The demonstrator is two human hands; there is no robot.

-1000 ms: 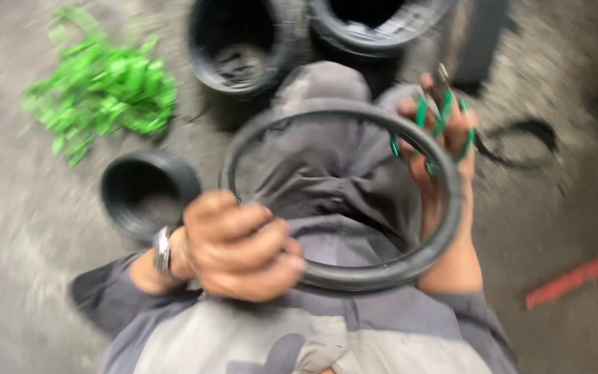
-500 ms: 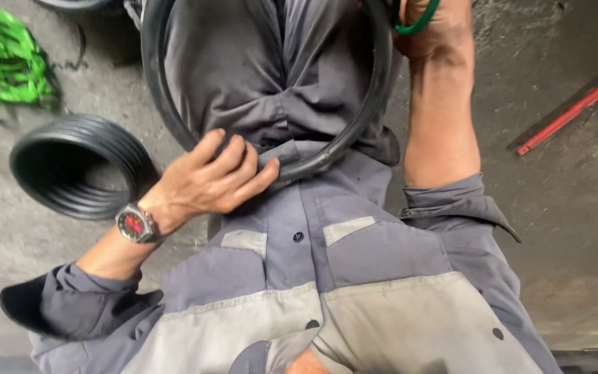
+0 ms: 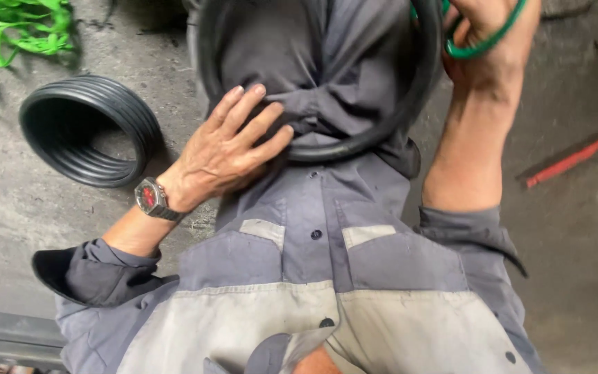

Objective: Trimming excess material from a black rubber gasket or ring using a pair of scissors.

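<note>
Grey concrete floor (image 3: 590,277), stacked black rings (image 3: 91,131), green strips (image 3: 15,31)

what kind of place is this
Probably a workshop or small factory handling rubber parts: bare concrete floor, a ribbed black rubber ring lying on it, green strapping scraps, and the person's grey work uniform.

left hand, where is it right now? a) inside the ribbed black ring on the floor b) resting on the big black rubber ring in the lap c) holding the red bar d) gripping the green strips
b: the left hand lies with fingers spread against the lower curve of the black rubber ring on the grey work clothes, apart from the ribbed black ring on the floor.
</note>
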